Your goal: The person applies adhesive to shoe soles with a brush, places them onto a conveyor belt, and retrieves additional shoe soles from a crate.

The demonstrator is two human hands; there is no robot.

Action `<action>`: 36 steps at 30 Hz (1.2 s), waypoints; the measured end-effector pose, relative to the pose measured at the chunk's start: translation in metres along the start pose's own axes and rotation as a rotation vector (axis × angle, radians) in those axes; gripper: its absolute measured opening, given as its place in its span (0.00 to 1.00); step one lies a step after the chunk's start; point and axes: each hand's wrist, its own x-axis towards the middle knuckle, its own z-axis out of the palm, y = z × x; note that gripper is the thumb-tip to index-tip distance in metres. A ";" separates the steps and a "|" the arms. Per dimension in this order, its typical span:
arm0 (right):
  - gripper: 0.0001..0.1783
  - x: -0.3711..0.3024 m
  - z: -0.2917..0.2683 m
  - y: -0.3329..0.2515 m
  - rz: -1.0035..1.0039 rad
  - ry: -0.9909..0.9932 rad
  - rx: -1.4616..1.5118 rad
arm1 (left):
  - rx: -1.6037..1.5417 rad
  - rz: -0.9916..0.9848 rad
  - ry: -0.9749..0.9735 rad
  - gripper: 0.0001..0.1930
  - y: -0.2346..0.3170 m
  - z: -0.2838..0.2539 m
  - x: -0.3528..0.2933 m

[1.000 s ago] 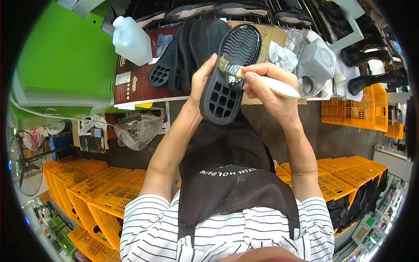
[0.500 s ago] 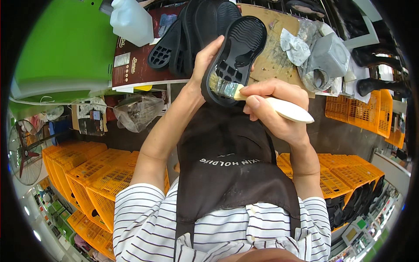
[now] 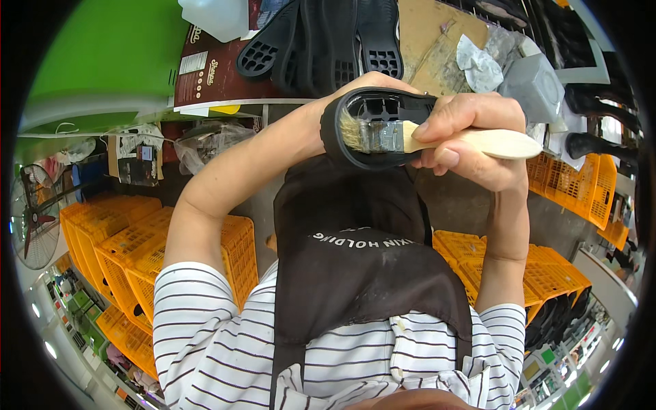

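Observation:
A black shoe sole (image 3: 330, 133), its hollow inner side with a lattice facing up, is held in front of my apron. My left hand (image 3: 381, 80) grips it from the far side, with most of the fingers hidden behind it. Between thumb and fingers, my right hand (image 3: 478, 137) pinches a flat paintbrush (image 3: 385, 137) with a pale wooden handle. The brush's bristles rest inside the sole at its left end, against the inner wall. Several more black soles (image 3: 314, 51) lie side by side on the bench just beyond my hands.
A translucent jug (image 3: 217, 17) stands on the bench at far left, on dark red cardboard (image 3: 205, 85). Crumpled white paper (image 3: 478, 63) and a grey plastic container (image 3: 533, 80) are at far right. Orange crates (image 3: 140, 246) stand on both sides of me.
The sole has turned from upright to nearly sideways and come closer to me. My left hand has swung round its far side. The brush has moved with it, its handle now nearly level.

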 end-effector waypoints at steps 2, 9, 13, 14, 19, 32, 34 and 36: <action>0.14 0.004 -0.006 0.008 -0.051 -0.037 0.020 | 0.019 -0.011 -0.094 0.07 0.005 0.002 -0.003; 0.08 0.026 -0.022 0.009 -0.212 -0.432 -0.035 | 0.168 -0.052 -0.246 0.11 0.003 -0.001 -0.004; 0.09 0.032 -0.029 0.008 -0.204 -0.511 -0.025 | -0.011 -0.220 -0.250 0.10 -0.002 -0.005 -0.002; 0.08 0.033 -0.033 0.005 -0.180 -0.573 -0.063 | -0.073 -0.223 -0.266 0.11 0.000 -0.007 -0.003; 0.07 0.015 -0.052 0.002 -0.020 -0.610 -0.174 | -0.350 -0.449 -0.189 0.13 0.010 -0.011 -0.001; 0.15 -0.038 -0.043 -0.012 -0.142 -0.106 -0.508 | -0.667 -0.297 0.076 0.31 0.013 0.009 -0.020; 0.15 -0.036 -0.039 -0.004 -0.124 -0.154 -0.562 | -0.605 -0.289 0.064 0.31 0.008 0.011 -0.021; 0.16 -0.036 -0.047 0.005 -0.164 -0.063 -0.596 | -0.595 -0.318 0.059 0.31 0.008 0.010 -0.021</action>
